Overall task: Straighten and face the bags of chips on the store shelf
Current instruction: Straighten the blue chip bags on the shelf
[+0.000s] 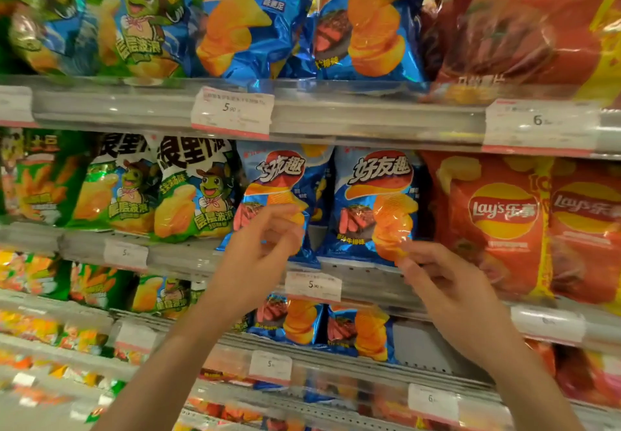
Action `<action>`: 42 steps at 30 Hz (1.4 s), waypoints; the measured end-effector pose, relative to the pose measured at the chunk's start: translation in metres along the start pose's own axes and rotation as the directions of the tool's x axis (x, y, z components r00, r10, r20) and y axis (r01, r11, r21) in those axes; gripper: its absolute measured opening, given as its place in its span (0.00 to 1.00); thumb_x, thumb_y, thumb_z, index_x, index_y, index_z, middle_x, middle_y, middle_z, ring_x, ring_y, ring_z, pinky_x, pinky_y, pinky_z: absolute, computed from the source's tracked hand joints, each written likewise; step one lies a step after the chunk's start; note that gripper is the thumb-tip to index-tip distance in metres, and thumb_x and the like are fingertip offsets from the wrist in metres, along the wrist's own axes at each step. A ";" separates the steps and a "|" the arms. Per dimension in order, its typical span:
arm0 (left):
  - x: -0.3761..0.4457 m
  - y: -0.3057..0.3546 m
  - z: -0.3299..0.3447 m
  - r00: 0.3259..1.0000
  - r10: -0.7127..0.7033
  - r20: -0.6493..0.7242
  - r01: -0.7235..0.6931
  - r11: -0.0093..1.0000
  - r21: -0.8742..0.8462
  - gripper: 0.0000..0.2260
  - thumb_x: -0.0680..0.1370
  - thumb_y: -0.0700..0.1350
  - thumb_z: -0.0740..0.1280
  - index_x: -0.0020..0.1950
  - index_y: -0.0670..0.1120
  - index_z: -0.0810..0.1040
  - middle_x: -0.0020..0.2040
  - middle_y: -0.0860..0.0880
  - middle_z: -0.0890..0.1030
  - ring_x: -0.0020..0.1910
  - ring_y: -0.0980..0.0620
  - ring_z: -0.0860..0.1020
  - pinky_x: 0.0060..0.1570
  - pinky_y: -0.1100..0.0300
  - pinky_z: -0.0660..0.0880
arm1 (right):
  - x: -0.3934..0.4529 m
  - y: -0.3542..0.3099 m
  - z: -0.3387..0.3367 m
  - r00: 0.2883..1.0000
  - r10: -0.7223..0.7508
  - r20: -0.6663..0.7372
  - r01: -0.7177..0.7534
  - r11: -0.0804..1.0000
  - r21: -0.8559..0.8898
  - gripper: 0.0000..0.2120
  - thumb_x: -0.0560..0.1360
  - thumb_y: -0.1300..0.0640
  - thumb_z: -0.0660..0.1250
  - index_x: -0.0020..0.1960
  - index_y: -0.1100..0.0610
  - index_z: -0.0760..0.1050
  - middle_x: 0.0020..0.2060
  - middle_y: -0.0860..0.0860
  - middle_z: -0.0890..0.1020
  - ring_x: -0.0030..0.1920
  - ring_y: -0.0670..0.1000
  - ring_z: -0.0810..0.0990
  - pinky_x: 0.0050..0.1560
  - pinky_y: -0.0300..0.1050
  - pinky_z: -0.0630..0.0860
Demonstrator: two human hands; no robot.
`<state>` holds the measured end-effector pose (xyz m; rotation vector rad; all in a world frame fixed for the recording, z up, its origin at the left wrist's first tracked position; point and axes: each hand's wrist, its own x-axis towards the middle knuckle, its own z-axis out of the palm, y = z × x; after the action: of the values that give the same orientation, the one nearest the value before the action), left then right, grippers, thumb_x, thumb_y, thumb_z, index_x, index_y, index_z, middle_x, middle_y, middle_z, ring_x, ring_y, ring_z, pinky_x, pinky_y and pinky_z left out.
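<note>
While my left hand (265,242) pinches the lower front of the left blue bag (279,195), which leans with its long axis tilted off vertical, the head view shows my right hand (437,276) at the lower edge of the upright right blue bag (373,209), fingers loosely curled; whether they grip is unclear. Both bags stand on the middle shelf (366,282), directly ahead of the fingertips. I judge the left hand nearer the bag needing correction.

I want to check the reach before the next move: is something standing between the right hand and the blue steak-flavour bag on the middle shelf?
Nothing visible does. The right hand is already at the lower right edge of the blue bag, its fingertips seeming to touch it. The left hand is at the neighbouring blue bag.
</note>
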<state>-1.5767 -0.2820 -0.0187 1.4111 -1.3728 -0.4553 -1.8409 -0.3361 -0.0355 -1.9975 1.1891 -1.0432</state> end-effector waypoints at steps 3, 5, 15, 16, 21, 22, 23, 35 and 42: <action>0.005 -0.016 -0.024 0.999 0.034 0.016 -0.033 0.999 -0.044 0.09 0.81 0.47 0.66 0.62 0.54 0.77 0.48 0.55 0.84 0.49 0.55 0.83 0.51 0.57 0.79 | -0.013 -0.006 0.012 0.996 0.054 -0.068 -0.057 0.998 -0.040 0.10 0.75 0.43 0.63 0.55 0.39 0.78 0.44 0.39 0.84 0.45 0.40 0.82 0.41 0.33 0.76; 0.012 -0.030 -0.044 0.997 0.063 0.045 -0.061 0.996 -0.059 0.09 0.81 0.47 0.67 0.61 0.55 0.77 0.48 0.55 0.84 0.49 0.55 0.83 0.51 0.56 0.79 | -0.018 -0.014 0.026 0.989 0.092 -0.117 -0.098 0.994 -0.054 0.11 0.74 0.42 0.63 0.55 0.38 0.77 0.44 0.37 0.84 0.44 0.39 0.82 0.39 0.32 0.76; 0.069 -0.070 -0.081 0.968 0.206 0.141 -0.213 0.976 0.038 0.19 0.81 0.51 0.65 0.71 0.59 0.68 0.62 0.55 0.72 0.56 0.58 0.78 0.60 0.53 0.77 | 0.025 -0.081 0.108 0.966 0.020 -0.259 -0.073 0.978 -0.196 0.10 0.79 0.51 0.65 0.59 0.47 0.78 0.51 0.40 0.81 0.50 0.34 0.78 0.47 0.25 0.72; 0.071 -0.069 -0.078 0.962 0.226 0.155 -0.239 0.968 0.074 0.21 0.81 0.52 0.65 0.73 0.60 0.66 0.65 0.54 0.69 0.57 0.60 0.75 0.63 0.55 0.74 | 0.034 -0.087 0.114 0.967 -0.001 -0.256 -0.054 0.976 -0.209 0.13 0.79 0.48 0.64 0.61 0.49 0.77 0.53 0.43 0.80 0.51 0.35 0.77 0.49 0.27 0.73; 0.085 -0.061 -0.060 0.948 0.273 0.164 -0.301 0.937 0.176 0.27 0.82 0.56 0.61 0.79 0.61 0.55 0.74 0.48 0.61 0.64 0.57 0.71 0.65 0.61 0.61 | 0.082 -0.098 0.139 0.961 -0.101 -0.258 0.037 0.970 -0.242 0.25 0.79 0.39 0.59 0.74 0.44 0.63 0.66 0.45 0.71 0.65 0.45 0.72 0.66 0.47 0.70; 0.088 -0.062 -0.055 0.955 0.255 0.150 -0.280 0.945 0.173 0.28 0.82 0.56 0.60 0.80 0.61 0.53 0.75 0.47 0.60 0.70 0.50 0.68 0.67 0.60 0.61 | 0.091 -0.098 0.143 0.963 -0.087 -0.257 0.032 0.977 -0.212 0.27 0.80 0.39 0.59 0.76 0.44 0.59 0.69 0.46 0.68 0.69 0.44 0.68 0.68 0.45 0.66; 0.090 -0.062 -0.051 0.966 0.228 0.125 -0.247 0.955 0.162 0.28 0.82 0.57 0.60 0.80 0.61 0.52 0.76 0.45 0.58 0.73 0.46 0.66 0.69 0.57 0.62 | 0.099 -0.097 0.147 0.964 -0.072 -0.254 0.032 0.987 -0.157 0.29 0.79 0.39 0.59 0.77 0.43 0.56 0.73 0.46 0.65 0.72 0.44 0.64 0.71 0.45 0.63; 0.117 -0.051 -0.025 0.975 -0.220 0.015 0.220 0.968 -0.117 0.35 0.81 0.59 0.62 0.81 0.49 0.49 0.77 0.43 0.66 0.74 0.39 0.67 0.71 0.48 0.64 | 0.122 -0.090 0.159 0.950 0.306 -0.063 -0.284 0.930 0.234 0.43 0.74 0.29 0.57 0.81 0.49 0.50 0.76 0.48 0.65 0.76 0.53 0.63 0.69 0.44 0.60; 0.117 -0.047 -0.029 0.970 -0.198 0.144 0.202 0.979 -0.013 0.32 0.82 0.63 0.57 0.81 0.55 0.48 0.59 0.48 0.80 0.52 0.47 0.80 0.56 0.56 0.70 | 0.122 -0.084 0.157 0.947 0.303 -0.110 -0.258 0.916 0.306 0.39 0.74 0.30 0.60 0.79 0.48 0.57 0.74 0.46 0.68 0.74 0.51 0.66 0.67 0.46 0.63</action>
<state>-1.4990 -0.3837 -0.0027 1.5248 -1.3365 -0.7166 -1.6344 -0.3957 -0.0115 -1.4925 1.2783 -1.1628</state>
